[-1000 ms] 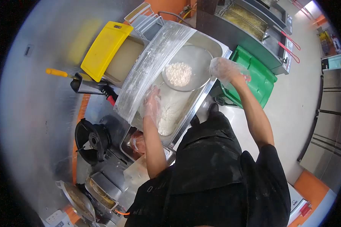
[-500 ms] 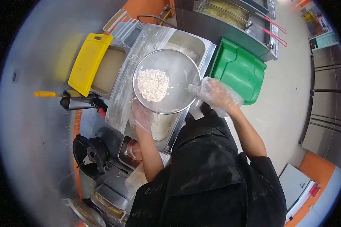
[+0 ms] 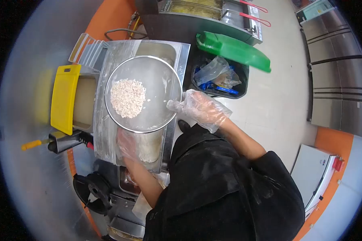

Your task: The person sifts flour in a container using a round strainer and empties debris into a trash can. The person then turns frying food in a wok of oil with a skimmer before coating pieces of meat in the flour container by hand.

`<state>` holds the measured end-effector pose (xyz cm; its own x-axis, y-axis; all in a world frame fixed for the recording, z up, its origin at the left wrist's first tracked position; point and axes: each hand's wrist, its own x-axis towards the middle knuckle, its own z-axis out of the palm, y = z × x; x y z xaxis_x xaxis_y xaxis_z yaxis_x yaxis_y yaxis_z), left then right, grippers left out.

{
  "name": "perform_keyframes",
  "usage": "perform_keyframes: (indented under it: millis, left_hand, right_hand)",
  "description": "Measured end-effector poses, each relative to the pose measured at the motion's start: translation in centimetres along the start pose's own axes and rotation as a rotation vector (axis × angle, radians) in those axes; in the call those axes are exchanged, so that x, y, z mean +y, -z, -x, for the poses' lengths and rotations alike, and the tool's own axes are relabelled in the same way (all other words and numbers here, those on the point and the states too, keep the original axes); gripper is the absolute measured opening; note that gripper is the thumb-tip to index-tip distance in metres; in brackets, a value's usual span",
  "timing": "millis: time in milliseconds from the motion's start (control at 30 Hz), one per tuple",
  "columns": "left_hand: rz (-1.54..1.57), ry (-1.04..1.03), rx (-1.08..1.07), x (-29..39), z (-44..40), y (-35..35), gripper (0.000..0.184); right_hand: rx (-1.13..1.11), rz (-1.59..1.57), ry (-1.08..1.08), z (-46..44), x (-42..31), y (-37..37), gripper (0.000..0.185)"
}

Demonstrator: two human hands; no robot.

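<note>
I hold a large round mesh sieve (image 3: pixel 161 80) over the steel counter. A heap of pale, floury crumbs (image 3: pixel 128 98) lies on the left side of its mesh. My right hand (image 3: pixel 203 107), in a clear plastic glove, is closed on the sieve's right rim. At the lower left rim is my left hand (image 3: pixel 128 145), gloved too; its fingers go under the sieve and are partly hidden. Below the sieve, a steel pan (image 3: pixel 164 154) contains white flour (image 3: pixel 149 148).
A green-lidded bin (image 3: pixel 245 86) stands open on the right, with plastic waste inside. Beyond it is a fryer (image 3: pixel 213 23) with red-handled baskets. A yellow cutting board (image 3: pixel 63 100) leans over a tub at left, near a knife holder (image 3: pixel 64 141). Wrapped meat (image 3: pixel 128 178) sits below.
The green bin lid has swung up, showing the waste inside. The camera view has turned, so the counter and sieve appear farther left. Both hands stay at the sieve.
</note>
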<state>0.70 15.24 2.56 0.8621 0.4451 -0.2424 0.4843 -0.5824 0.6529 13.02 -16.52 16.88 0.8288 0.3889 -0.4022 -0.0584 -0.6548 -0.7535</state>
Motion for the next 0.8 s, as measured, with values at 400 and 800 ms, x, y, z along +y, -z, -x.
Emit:
perform_keyframes:
  millis: [400,800]
  left_hand:
    - [0.999,0.410,-0.043,4.8,-0.5,0.3,0.057]
    - [0.191,0.133,0.018,4.9,-1.2,-0.3,0.061]
  right_hand:
    - [0.562,0.501,-0.354,5.8,4.3,12.5,0.052]
    - [0.677,0.918,-0.153,-0.7,29.4,10.8,0.016]
